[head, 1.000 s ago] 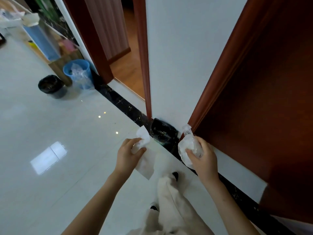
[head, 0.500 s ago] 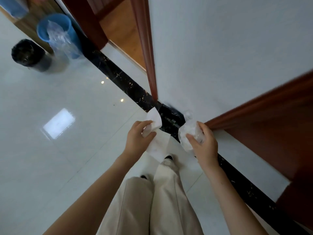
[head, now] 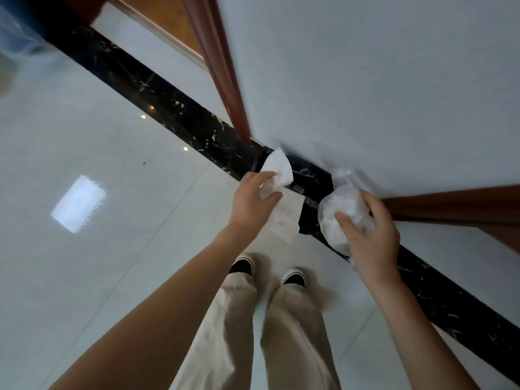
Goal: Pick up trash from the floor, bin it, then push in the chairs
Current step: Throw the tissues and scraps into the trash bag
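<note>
My left hand (head: 250, 204) pinches a white sheet of paper (head: 277, 167) that hangs down past my fingers. My right hand (head: 371, 235) grips a crumpled clear plastic bag (head: 342, 212) with white stuff inside. Both hands hover above a black bin with a dark liner (head: 311, 192) that stands against the white wall (head: 365, 80). The bin is mostly hidden behind the paper and the bag. No chair is in view.
A black marble strip (head: 157, 97) runs along the wall's foot across the glossy white floor (head: 84, 249). Red-brown door frames (head: 225, 88) flank the wall. My feet in dark shoes (head: 244, 267) stand just before the bin. Clear plastic (head: 14, 32) shows at top left.
The view has tilted further down and closer to the wall; both hands with their trash now hang over the black bin. The blue and black bins at left have left the view.
</note>
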